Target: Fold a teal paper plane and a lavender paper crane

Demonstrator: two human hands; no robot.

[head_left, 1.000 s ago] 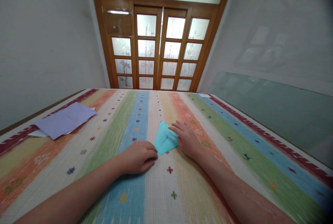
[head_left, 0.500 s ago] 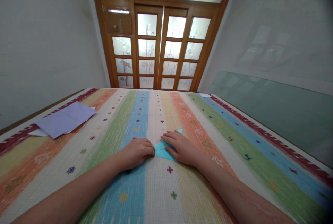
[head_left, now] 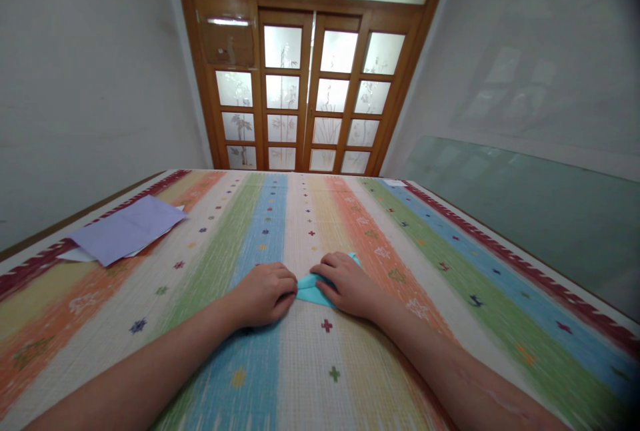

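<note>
Both hands pressing a small folded turquoise paper flat on the striped mat

The folded turquoise paper piece (head_left: 311, 289) lies on the multicoloured striped woven mat (head_left: 320, 364), between the two hands and touching both; the left hand (head_left: 265, 294) has its fingers curled down on the paper's left end, the right hand (head_left: 347, 284) lies spread over its right part, so neither pinches it, both pin it down. To crease well, I judge one hand should anchor while the other runs fingertips firmly along the fold, edges kept aligned. A lilac paper sheet (head_left: 127, 229) lies well left of the turquoise paper, farther back
</note>
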